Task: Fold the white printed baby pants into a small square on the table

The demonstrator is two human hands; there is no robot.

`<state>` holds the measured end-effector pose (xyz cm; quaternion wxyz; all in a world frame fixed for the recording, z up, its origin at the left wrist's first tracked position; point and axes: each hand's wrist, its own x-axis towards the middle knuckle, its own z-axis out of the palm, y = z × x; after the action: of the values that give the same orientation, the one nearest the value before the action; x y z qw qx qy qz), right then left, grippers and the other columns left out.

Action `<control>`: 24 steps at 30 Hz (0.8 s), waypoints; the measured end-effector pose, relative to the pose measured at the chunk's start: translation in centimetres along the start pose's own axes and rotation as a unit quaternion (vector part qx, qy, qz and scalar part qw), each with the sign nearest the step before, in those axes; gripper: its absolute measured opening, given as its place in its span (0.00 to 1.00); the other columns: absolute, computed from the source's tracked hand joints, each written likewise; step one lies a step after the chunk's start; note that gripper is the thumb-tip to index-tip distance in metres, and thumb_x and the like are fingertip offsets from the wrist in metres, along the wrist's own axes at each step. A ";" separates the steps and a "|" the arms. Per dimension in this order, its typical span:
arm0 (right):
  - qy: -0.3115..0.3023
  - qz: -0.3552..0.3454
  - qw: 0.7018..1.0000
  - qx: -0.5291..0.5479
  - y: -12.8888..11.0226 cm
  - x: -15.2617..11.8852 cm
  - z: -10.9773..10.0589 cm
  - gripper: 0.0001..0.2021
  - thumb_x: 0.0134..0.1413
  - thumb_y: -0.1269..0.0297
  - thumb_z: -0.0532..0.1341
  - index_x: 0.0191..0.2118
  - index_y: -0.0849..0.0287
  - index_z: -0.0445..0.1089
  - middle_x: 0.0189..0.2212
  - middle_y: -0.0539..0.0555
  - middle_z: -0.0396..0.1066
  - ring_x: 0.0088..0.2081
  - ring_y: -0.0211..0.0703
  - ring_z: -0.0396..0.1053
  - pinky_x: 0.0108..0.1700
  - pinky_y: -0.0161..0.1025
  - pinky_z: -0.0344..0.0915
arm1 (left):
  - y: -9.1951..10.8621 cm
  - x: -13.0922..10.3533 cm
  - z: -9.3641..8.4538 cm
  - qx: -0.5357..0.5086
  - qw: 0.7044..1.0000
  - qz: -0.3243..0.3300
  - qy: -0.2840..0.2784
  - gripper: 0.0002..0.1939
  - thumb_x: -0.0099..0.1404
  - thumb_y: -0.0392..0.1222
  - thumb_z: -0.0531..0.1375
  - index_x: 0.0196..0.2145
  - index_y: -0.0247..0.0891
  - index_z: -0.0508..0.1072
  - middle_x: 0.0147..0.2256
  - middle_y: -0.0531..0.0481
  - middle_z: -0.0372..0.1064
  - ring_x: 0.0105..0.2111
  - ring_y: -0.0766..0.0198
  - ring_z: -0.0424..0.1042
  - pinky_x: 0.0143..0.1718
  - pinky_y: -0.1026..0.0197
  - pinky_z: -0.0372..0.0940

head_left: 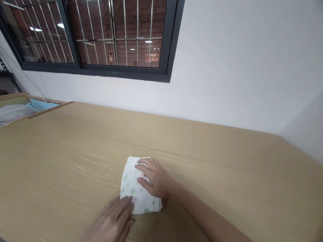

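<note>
A white folded cloth (142, 198) with a small green and pink print lies flat on the tan wooden table (65, 180). Its layers show at the lower right corner. My right hand (155, 177) rests on the cloth's upper right part, palm down with its fingers apart. At the lower left corner my left hand (113, 222) touches the cloth, fingers stretched out and a little blurred. Part of the cloth's right side is hidden under my right hand.
A wooden-framed crib or bin (47, 109) with blue and white bedding stands at the left, beside the table. Behind the table rises a white wall (227, 66) with a dark-framed, barred window (97, 70). A seam runs along the tabletop's far part.
</note>
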<state>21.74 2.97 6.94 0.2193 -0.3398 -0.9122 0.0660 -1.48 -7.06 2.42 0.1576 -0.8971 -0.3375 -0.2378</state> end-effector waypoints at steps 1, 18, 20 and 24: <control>-0.002 0.004 1.000 -0.001 -0.3 -0.8 -0.4 0.17 0.68 0.57 0.55 0.54 0.59 0.72 0.55 0.62 0.70 0.56 0.54 0.65 0.58 0.53 0.61 | -0.7 0.1 -0.6 -0.005 1.000 -0.008 -0.007 0.14 0.73 0.39 0.52 0.51 0.36 0.72 0.52 0.43 0.75 0.51 0.53 0.76 0.54 0.49 0.73; -0.046 0.015 0.995 0.081 -1.8 -6.3 -1.9 0.14 0.66 0.62 0.55 0.53 0.59 0.67 0.49 0.60 0.72 0.49 0.51 0.68 0.55 0.49 0.61 | -4.9 2.7 -3.2 -0.249 0.939 -0.161 -0.174 0.15 0.77 0.46 0.46 0.50 0.43 0.69 0.46 0.47 0.75 0.48 0.56 0.74 0.51 0.49 0.68; -0.034 0.032 0.995 0.085 -1.8 -6.0 -1.8 0.13 0.67 0.60 0.54 0.52 0.58 0.68 0.44 0.59 0.73 0.45 0.50 0.69 0.50 0.48 0.64 | -5.4 3.3 -3.2 -0.286 0.917 -0.203 -0.187 0.16 0.77 0.50 0.44 0.45 0.43 0.68 0.42 0.49 0.74 0.45 0.57 0.73 0.49 0.51 0.67; -0.013 0.110 0.991 0.082 -1.2 -4.9 -1.7 0.14 0.71 0.56 0.50 0.42 0.57 0.69 0.38 0.57 0.73 0.40 0.50 0.69 0.43 0.46 0.65 | -6.8 4.8 -3.4 -0.355 0.879 -0.252 -0.194 0.21 0.76 0.56 0.43 0.39 0.42 0.67 0.35 0.50 0.71 0.37 0.59 0.70 0.42 0.56 0.64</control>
<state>25.10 -1.19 7.09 0.2255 -0.4177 -0.8639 0.1686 -4.00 -1.08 8.68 -0.3055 -0.8056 -0.4689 -0.1947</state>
